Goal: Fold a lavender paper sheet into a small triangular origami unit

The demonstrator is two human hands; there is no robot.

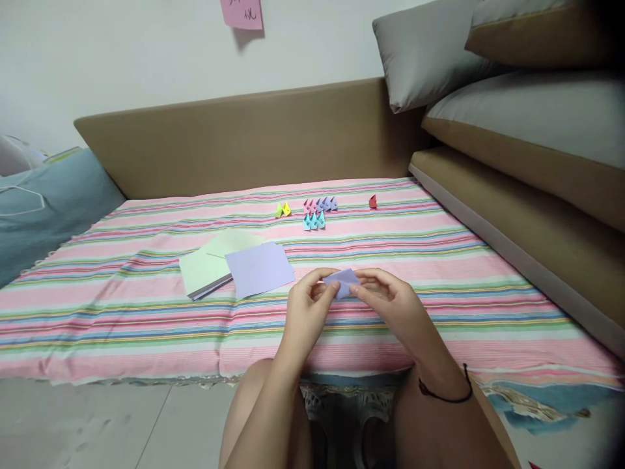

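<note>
Between my two hands is a small folded piece of purple paper (346,279), held up over the striped cloth. My left hand (312,293) pinches its left side, thumb on the near face. On the right side my right hand (383,290) grips it the same way, the other fingers curled behind and partly hidden. To the left lie purple sheets (260,270), overlapping a stack of pale green sheets (205,268). Beyond my hands stand small folded paper pieces: yellow (286,209), pink (310,206), purple (327,204), light blue (314,221) and a red one (373,202).
A striped cloth (146,319) covers the low seat in front of me. A brown backrest (244,143) runs along the far side. Large cushions (527,111) are piled at the right, and a blue cushion (73,195) sits at the left. A pink note (243,14) hangs on the wall.
</note>
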